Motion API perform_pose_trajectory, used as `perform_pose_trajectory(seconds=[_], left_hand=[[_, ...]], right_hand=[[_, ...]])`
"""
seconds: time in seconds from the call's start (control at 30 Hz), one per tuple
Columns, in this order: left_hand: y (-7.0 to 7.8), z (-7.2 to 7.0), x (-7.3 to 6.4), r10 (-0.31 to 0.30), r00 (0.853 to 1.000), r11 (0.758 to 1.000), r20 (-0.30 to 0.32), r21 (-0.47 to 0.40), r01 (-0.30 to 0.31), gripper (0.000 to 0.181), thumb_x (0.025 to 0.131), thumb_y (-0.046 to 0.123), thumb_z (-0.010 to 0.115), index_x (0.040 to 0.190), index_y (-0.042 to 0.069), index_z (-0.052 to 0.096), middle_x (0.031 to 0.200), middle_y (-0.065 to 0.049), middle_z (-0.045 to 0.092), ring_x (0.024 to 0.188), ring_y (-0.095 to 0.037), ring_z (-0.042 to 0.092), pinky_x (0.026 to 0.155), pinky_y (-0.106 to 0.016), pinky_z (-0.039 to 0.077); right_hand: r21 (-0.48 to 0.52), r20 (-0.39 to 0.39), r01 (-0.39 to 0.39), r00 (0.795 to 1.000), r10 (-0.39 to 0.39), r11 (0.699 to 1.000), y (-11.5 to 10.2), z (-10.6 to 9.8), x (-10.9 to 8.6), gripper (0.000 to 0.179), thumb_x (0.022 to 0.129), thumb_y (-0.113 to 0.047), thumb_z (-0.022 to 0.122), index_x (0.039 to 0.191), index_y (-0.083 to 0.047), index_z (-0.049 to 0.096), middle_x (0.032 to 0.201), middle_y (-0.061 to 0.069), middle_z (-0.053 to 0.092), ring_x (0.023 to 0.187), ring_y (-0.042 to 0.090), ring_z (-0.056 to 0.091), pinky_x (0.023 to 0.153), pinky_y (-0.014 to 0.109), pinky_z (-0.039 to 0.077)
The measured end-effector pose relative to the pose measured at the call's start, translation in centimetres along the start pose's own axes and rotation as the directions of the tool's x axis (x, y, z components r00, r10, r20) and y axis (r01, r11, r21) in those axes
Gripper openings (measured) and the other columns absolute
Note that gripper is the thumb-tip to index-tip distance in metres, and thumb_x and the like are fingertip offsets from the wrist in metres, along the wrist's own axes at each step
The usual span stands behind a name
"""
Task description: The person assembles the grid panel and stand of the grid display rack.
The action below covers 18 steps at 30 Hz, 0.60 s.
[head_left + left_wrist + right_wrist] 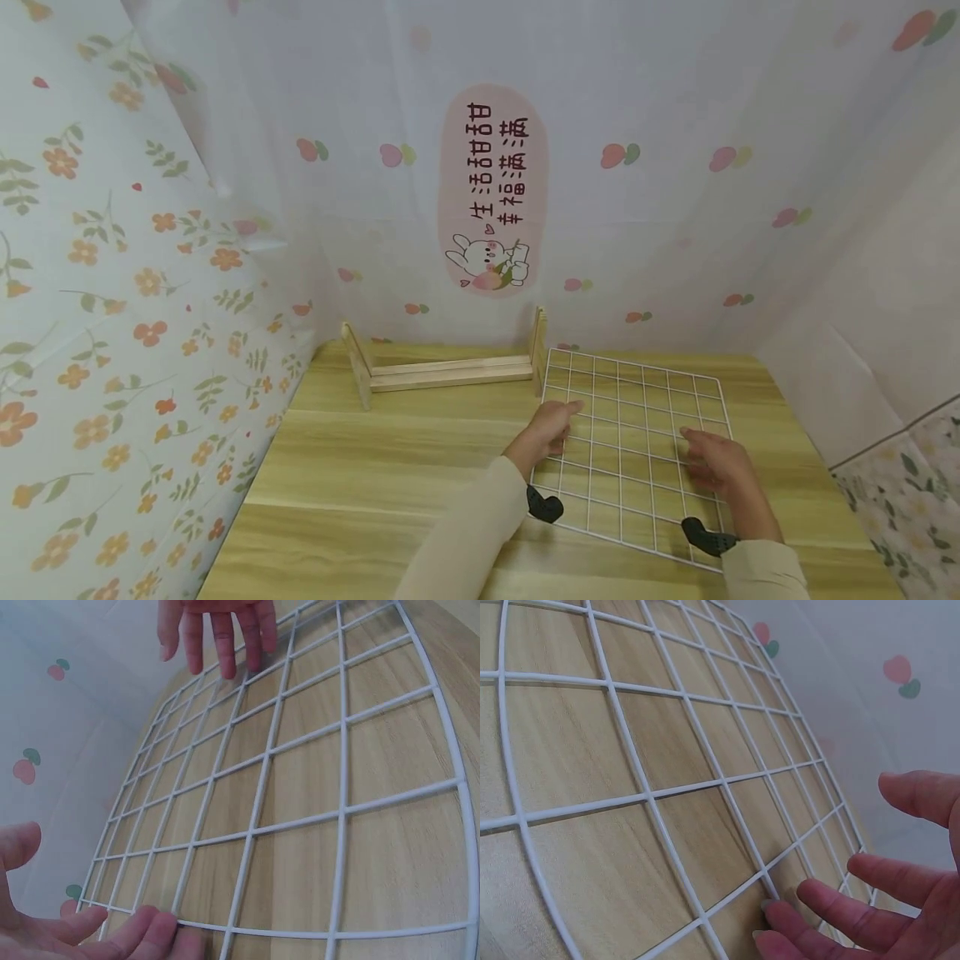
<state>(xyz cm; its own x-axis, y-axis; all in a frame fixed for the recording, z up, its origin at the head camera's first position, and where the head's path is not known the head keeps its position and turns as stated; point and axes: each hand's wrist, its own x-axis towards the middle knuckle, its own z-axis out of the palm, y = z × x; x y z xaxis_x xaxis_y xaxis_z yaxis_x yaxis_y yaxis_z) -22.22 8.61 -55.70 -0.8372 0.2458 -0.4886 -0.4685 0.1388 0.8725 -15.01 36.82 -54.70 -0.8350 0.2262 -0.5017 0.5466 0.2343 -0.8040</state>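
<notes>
A white wire grid panel lies on the wooden table, toward its right side. My left hand is at the panel's left edge; in the left wrist view its fingers reach that edge while the thumb stays apart. Over the opposite edge is my right hand, its fingers loosely spread. The right wrist view shows the right fingertips close to the wires, with the thumb lifted away. Whether those fingertips touch the wire cannot be told. Neither hand grips the panel.
A pale wooden rack with two upright ends stands at the back left of the table. Its right end is close to the panel's far left corner. Printed cloth hangs behind the table and along both sides.
</notes>
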Motion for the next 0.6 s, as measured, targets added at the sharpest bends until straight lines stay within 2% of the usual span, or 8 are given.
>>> perform_pose_trajectory(seconds=[0.13,0.23,0.37,0.47,0.6], left_hand=[[0.42,0.05,0.04,-0.007,0.999,1.0,-0.046,0.025,0.008,0.047,0.094,0.045,0.057,0.113,0.002,0.058,0.053,0.005,0.034,0.051,-0.014,0.031,0.063,-0.036,0.044],[0.52,-0.09,0.03,-0.008,0.997,0.999,-0.072,0.031,0.01,0.045,0.094,0.044,0.057,0.114,0.003,0.059,0.053,0.005,0.033,0.05,-0.013,0.032,0.067,-0.041,0.049],[0.54,-0.27,0.01,-0.003,0.997,1.0,-0.075,0.028,0.005,0.045,0.095,0.043,0.057,0.116,0.003,0.06,0.055,0.002,0.036,0.05,-0.013,0.034,0.074,-0.047,0.053],[0.43,-0.33,0.06,-0.018,0.997,1.0,-0.073,-0.007,0.018,0.044,0.093,0.043,0.059,0.119,0.007,0.058,0.066,-0.003,0.046,0.06,-0.017,0.044,0.076,-0.049,0.053],[0.12,-0.42,0.21,-0.053,0.996,0.995,-0.067,-0.086,0.048,0.054,0.091,0.043,0.062,0.13,0.007,0.053,0.099,-0.015,0.057,0.088,-0.029,0.055,0.084,-0.054,0.052]], right_hand=[[-0.004,0.001,-0.01,1.0,0.01,1.0,-0.06,-0.06,0.0,0.085,0.095,-0.051,0.053,0.146,0.011,0.026,0.132,0.036,0.044,0.09,0.023,0.066,0.079,0.042,0.057],[0.006,0.005,-0.019,1.0,0.019,1.0,0.0,-0.03,0.06,0.087,0.095,-0.052,0.053,0.147,0.012,0.024,0.13,0.035,0.046,0.092,0.024,0.065,0.079,0.042,0.057],[0.039,0.008,-0.028,1.0,0.028,0.999,0.16,0.02,0.2,0.088,0.095,-0.051,0.055,0.146,0.013,0.023,0.123,0.03,0.053,0.09,0.023,0.066,0.078,0.042,0.057],[0.059,0.017,-0.028,0.999,0.027,0.998,0.38,0.1,0.36,0.088,0.095,-0.05,0.055,0.147,0.012,0.022,0.119,0.027,0.058,0.087,0.021,0.067,0.077,0.04,0.058],[0.074,0.034,-0.027,0.999,0.024,0.997,0.81,0.36,0.51,0.087,0.096,-0.049,0.054,0.147,0.012,0.02,0.117,0.025,0.06,0.086,0.018,0.066,0.076,0.039,0.058]])
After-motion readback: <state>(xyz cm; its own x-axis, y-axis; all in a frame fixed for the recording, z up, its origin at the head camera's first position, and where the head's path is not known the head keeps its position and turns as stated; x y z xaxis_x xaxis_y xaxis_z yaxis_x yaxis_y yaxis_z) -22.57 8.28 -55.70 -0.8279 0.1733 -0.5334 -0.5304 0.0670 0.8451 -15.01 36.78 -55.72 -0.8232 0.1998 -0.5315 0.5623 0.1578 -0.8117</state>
